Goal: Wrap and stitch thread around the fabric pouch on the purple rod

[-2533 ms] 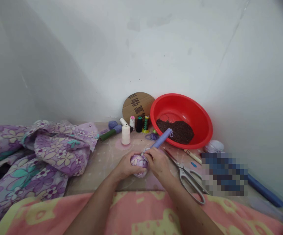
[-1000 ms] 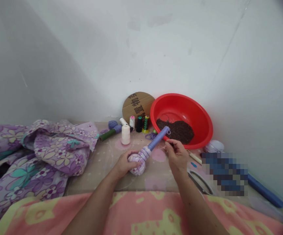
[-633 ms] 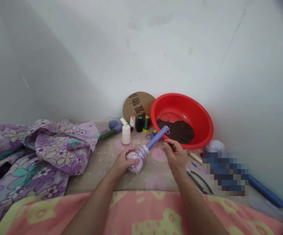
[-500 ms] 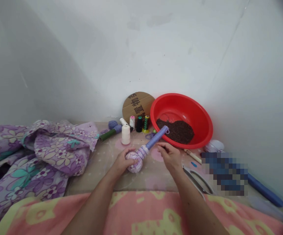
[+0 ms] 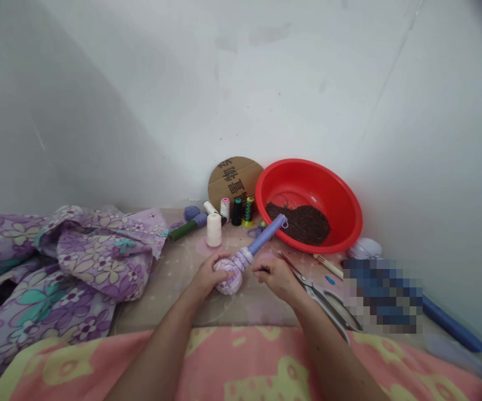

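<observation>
My left hand (image 5: 213, 277) is wrapped round the ball-shaped head of a stick (image 5: 261, 239) covered in purple wrapping. Floral cloth (image 5: 229, 278) covers that round head, and cords wind about its gathered neck. The stick slants up to the right, its far end in front of the red basin (image 5: 308, 167). Right of the neck, my right hand (image 5: 280, 277) is closed in a pinch; whatever thin thing it may hold is too small to make out. Scissors (image 5: 330, 306) lie on the table beside my right wrist, partly hidden by the hand.
Behind stand a white thread cone (image 5: 214, 230), several thread spools (image 5: 236, 211) and a cardboard disc (image 5: 236, 178). The basin holds dark grains (image 5: 305, 224). Floral fabric (image 5: 94, 256) is heaped at left. A green stick (image 5: 183, 230) and a blue tube (image 5: 453, 323) lie at the sides.
My right hand has moved left and slightly down, nearer the cloth-covered head, uncovering more of the scissors. My left hand and the stick have stayed in place.
</observation>
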Available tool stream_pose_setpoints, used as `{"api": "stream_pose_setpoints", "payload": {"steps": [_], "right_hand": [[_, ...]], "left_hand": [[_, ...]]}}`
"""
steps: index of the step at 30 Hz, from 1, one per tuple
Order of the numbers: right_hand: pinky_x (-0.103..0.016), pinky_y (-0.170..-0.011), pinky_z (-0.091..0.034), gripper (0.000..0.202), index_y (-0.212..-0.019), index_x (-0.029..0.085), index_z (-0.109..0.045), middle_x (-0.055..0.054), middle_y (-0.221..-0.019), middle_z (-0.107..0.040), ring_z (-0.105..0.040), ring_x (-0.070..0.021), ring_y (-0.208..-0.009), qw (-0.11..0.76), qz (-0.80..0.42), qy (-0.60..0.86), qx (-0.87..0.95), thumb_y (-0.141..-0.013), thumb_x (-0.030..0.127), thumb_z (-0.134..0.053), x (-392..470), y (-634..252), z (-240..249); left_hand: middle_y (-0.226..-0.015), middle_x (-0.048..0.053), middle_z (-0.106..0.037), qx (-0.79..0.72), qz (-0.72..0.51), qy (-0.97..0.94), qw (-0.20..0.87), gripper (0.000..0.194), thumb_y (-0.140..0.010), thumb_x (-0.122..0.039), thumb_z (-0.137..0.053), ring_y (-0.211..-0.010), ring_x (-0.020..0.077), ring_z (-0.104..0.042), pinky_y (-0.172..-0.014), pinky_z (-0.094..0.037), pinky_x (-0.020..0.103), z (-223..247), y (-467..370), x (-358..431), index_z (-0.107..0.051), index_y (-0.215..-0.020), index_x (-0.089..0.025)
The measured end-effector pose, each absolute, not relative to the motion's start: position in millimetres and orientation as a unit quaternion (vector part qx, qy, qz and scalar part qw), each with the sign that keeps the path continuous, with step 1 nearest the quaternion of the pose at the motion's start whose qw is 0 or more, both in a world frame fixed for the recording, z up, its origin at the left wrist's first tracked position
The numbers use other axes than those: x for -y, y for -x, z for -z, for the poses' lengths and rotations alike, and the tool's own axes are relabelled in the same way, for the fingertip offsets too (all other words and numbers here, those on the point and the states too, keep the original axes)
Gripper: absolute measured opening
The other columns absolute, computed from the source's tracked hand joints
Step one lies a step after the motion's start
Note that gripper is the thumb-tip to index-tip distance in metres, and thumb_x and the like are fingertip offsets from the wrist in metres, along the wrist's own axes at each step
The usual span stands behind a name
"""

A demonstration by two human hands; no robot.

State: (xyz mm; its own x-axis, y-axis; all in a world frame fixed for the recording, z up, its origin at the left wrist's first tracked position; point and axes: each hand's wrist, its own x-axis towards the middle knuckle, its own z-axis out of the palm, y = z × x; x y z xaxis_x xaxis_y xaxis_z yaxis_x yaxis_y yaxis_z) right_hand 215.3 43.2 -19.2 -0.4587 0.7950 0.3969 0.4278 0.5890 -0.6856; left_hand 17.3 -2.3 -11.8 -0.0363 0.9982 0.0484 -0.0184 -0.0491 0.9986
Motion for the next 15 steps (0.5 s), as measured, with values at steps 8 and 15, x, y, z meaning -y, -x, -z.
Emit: {"api": "stream_pose_setpoints", "payload": {"steps": [8,15], "right_hand": [[-0.019,-0.051,-0.037,0.025,-0.064,0.02,-0.065,0.003,-0.058,-0.059,-0.052,-0.0117,-0.056,0.333,-0.294,0.368,0.817,-0.06,0.009,-0.042,-40.4,-212.2,21.1],[-0.019,-0.049,-0.035,0.021,-0.055,0.018,-0.059,0.004,-0.051,-0.052,-0.048,-0.0109,-0.053,0.32,-0.286,0.368,0.825,-0.06,0.009,-0.041,-34.7,-209.1,14.0]], "left_hand": [[-0.085,0.002,-0.059,-0.49,-0.525,-0.498,0.487,0.053,-0.048,-0.018,-0.064,-0.074,0.0157,-0.054,-0.065,-0.041,0.024,12.2,-17.0,1.7,-0.054,-0.1,-0.011],[-0.085,0.003,-0.059,-0.488,-0.523,-0.504,0.485,0.053,-0.049,-0.02,-0.065,-0.074,0.0162,-0.054,-0.064,-0.041,0.024,13.3,-16.8,0.9,-0.053,-0.1,-0.012]]}}
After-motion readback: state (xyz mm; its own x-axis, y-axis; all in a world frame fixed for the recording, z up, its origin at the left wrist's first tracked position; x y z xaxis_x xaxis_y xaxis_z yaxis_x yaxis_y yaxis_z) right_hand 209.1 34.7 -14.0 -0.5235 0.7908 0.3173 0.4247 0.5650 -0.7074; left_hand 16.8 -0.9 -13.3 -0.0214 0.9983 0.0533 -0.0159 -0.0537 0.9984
